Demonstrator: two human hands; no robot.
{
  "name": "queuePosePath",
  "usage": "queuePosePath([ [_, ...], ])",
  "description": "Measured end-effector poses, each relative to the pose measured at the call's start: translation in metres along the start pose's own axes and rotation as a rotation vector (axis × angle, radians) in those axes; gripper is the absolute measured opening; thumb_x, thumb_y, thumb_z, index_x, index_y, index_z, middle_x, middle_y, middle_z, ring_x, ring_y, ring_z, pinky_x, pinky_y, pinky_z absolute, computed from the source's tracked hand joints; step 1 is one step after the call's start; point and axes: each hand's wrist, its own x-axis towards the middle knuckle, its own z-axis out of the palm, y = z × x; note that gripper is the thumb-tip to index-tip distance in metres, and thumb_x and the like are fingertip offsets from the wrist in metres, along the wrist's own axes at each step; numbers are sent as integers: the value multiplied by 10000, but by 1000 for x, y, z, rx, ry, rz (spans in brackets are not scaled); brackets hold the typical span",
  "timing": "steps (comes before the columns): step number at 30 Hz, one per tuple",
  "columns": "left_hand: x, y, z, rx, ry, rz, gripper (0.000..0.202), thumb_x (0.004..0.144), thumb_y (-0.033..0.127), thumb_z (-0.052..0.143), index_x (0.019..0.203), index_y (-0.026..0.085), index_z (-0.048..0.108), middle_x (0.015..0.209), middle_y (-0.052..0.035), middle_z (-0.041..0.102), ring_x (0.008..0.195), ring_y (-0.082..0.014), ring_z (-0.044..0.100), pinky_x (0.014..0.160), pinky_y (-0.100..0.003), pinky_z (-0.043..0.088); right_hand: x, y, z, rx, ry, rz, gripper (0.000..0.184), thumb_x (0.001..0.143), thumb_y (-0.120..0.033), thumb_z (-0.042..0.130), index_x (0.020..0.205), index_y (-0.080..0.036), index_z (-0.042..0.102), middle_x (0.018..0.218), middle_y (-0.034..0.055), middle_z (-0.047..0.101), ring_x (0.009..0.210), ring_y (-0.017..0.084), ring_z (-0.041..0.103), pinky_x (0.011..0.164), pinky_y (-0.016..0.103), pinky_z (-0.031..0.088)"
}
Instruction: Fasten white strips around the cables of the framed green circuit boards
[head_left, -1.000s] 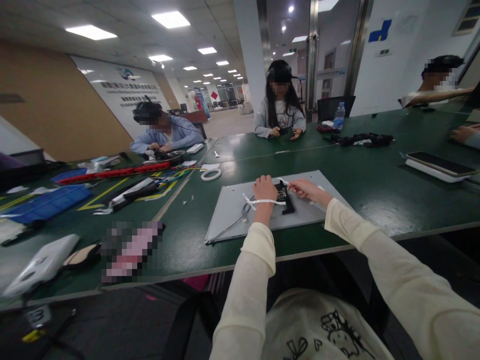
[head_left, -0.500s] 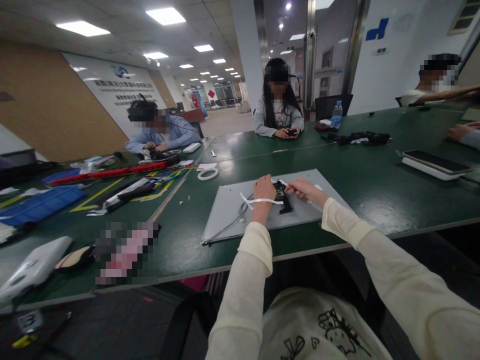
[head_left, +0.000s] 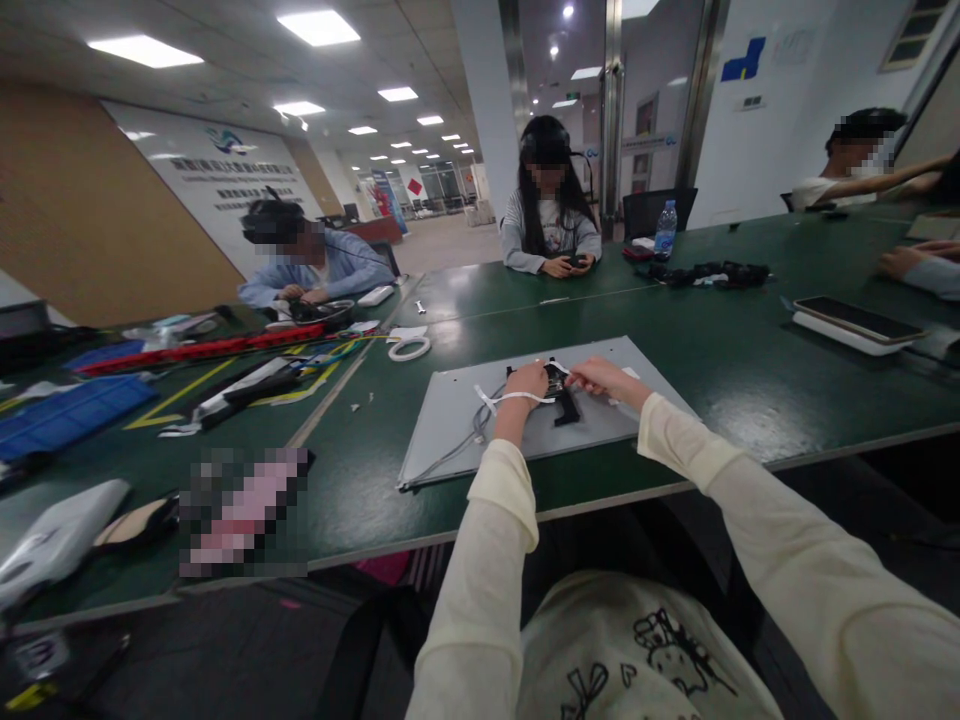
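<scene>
A grey flat panel (head_left: 450,430) lies on the green table in front of me. Near its middle sits a small black part (head_left: 564,398) with thin cables running left. My left hand (head_left: 525,385) is closed beside the black part, and a strip of white tape (head_left: 499,398) crosses my wrist. My right hand (head_left: 604,378) pinches the other end of a white tape strip just right of the black part. Both hands rest over the panel.
A roll of white tape (head_left: 409,348) lies beyond the panel. A tablet (head_left: 855,320) rests at the right, a water bottle (head_left: 664,230) and black straps (head_left: 712,272) farther back. Tools, a blue tray (head_left: 67,415) and a red bar (head_left: 195,348) clutter the left. Three people sit around the table.
My left hand has slid a little right and forward, closer to the black part. The camera view has shifted slightly left. My right hand keeps its pinch.
</scene>
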Motion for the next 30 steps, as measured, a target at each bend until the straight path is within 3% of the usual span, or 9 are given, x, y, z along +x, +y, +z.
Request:
queuePosePath([
  [5,-1,3,-2,26,3,-13,453,999,326,186,1123,164,590,1178,-109,654,1108,-163,591,954,-300,434,-3,-3,2,-237,61,-34,295,837,-200,535,559,-129,602,451,2,515,358,49,396,373,180,239],
  [10,-5,5,-4,46,-1,-23,432,999,307,197,1100,152,587,1175,-119,646,1087,-184,595,937,-317,438,-6,-7,5,-586,113,-123,359,859,-221,502,529,-136,614,450,37,549,446,104,522,514,203,382],
  [14,-7,5,-5,54,-4,-5,392,997,303,226,1124,170,572,1206,-116,627,1111,-200,581,960,-346,426,-7,-10,11,-807,223,-111,349,882,-341,517,714,-108,714,660,137,676,709,203,662,639,236,430],
  [17,-8,6,-6,44,-23,-15,427,998,344,205,1151,189,572,1219,-119,620,1134,-215,573,973,-365,420,-8,-15,17,-956,275,-80,357,896,-374,501,973,-113,733,963,176,711,978,235,656,761,236,446],
  [19,-8,6,-7,40,-29,-18,448,997,354,186,1165,197,571,1228,-118,618,1142,-218,570,971,-369,424,-10,-17,19,-1015,267,-59,371,908,-348,467,1068,-123,714,1075,174,691,1049,239,636,801,242,449],
  [30,-5,7,-5,58,-17,5,444,995,312,184,1180,176,565,1248,-114,608,1165,-222,556,987,-372,420,-24,-22,31,-1226,301,-123,377,961,-283,405,1091,-92,703,1091,204,672,1064,264,626,884,313,450],
])
